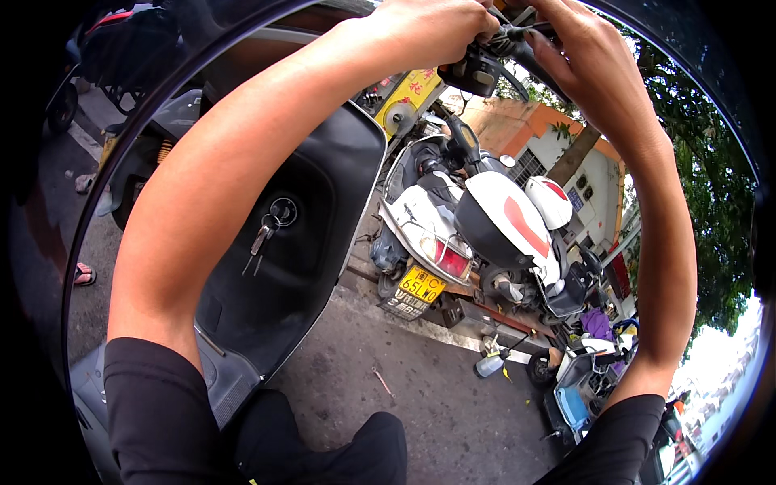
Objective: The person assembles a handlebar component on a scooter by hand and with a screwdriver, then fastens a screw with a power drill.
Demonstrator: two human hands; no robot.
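Both arms reach up to the bundle of dark cables (508,37) on a scooter's handlebar, at the top edge. My left hand (432,31) is closed, its curled fingertips against the cables; what they pinch is hidden. From the other side my right hand (584,44) bends its thumb and fingers around the cables, partly cut off by the picture's edge. Just below my left fingers sits a black switch housing (475,73). Under my left forearm, keys on a ring (263,234) hang from the ignition lock (283,212) in the scooter's black inner panel (319,182).
Parked to the right are a white scooter (424,214) and a white-and-red top box (505,214). A spray bottle (489,366) stands on the grey pavement (347,396) near more scooters (575,396). A sandalled foot (84,273) shows at far left.
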